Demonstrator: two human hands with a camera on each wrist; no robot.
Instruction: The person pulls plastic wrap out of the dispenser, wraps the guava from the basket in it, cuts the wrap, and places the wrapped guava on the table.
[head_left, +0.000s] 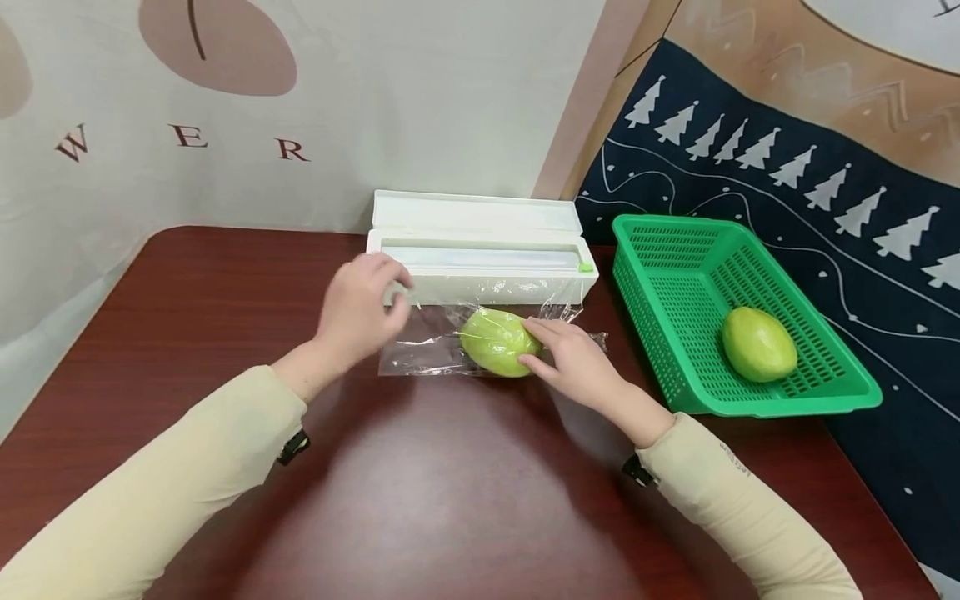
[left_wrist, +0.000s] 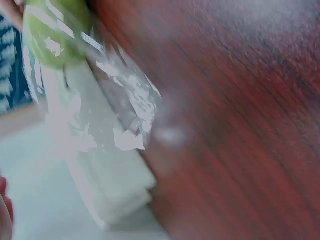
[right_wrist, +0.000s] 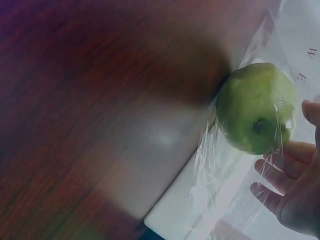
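Observation:
A green mango (head_left: 495, 343) lies on a sheet of clear cling film (head_left: 431, 354), with film over part of it. My right hand (head_left: 573, 362) touches the mango's right end, its fingers fairly straight and thumb apart. In the right wrist view these fingers (right_wrist: 280, 175) are spread beside the mango (right_wrist: 257, 107) and the film. Above the film's left end hovers my left hand (head_left: 363, 304), fingers loosely bent, thumb apart, with nothing visible in its grasp. Directly behind stands a white cling film box (head_left: 495, 287), lid up, a roll inside.
A green plastic basket (head_left: 645, 325) on the right holds a second mango (head_left: 759, 344). A small bright green piece (head_left: 586, 267) sits at the box's right front edge. The brown table (head_left: 450, 500) backs onto a printed cloth (head_left: 450, 100).

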